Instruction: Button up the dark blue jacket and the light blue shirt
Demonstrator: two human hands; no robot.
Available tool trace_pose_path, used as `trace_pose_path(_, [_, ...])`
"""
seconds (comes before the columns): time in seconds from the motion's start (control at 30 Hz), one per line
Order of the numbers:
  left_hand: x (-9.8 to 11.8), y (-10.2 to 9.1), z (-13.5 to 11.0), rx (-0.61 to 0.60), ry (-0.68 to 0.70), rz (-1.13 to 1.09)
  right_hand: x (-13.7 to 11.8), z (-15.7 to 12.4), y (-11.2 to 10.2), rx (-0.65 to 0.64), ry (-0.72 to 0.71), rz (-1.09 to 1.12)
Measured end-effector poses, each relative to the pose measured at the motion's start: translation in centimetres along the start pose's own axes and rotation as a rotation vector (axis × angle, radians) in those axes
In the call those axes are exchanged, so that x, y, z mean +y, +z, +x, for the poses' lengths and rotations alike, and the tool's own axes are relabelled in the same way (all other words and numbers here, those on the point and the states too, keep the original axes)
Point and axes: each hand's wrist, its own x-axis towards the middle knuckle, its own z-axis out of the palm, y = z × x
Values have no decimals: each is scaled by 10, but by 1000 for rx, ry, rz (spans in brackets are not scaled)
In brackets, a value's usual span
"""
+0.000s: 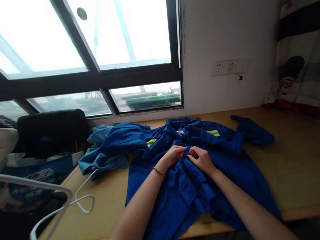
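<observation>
A blue work jacket with yellow-green reflective strips lies spread on the wooden table. My left hand and my right hand meet at the middle of its front, just below the collar. Both hands have their fingers pinched on the fabric of the front edges. A thin bracelet sits on my left wrist. A second blue garment lies bunched to the left of the jacket, partly under it.
A white wire hanger juts over the table's left front corner. A black bag and a printed bag stand left of the table. A window, a wall socket and hanging cloth at the right lie behind.
</observation>
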Motion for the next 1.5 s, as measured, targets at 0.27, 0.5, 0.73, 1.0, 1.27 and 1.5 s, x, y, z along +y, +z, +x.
trace_pose_path(0.27, [-2, 1, 1, 50, -19, -45, 0, -3, 1, 25, -73, 14])
trace_pose_path(0.5, [-5, 6, 0, 128, 4, 1, 2, -1, 3, 57, -35, 15])
trace_pose_path(0.73, [-4, 9, -1, 153, 67, 127, 7, -2, 9, 20, 94, -34])
trace_pose_path(1.0, [0, 8, -4, 73, 63, 270, 11, -1, 7, -57, 114, -31])
trace_pose_path(1.27, [2, -1, -4, 97, 200, 282, 20, 1, 4, 37, 161, -38])
trace_pose_path(1.5, [4, 10, -10, -49, 202, 691, 33, 9, -9, 342, 379, 12])
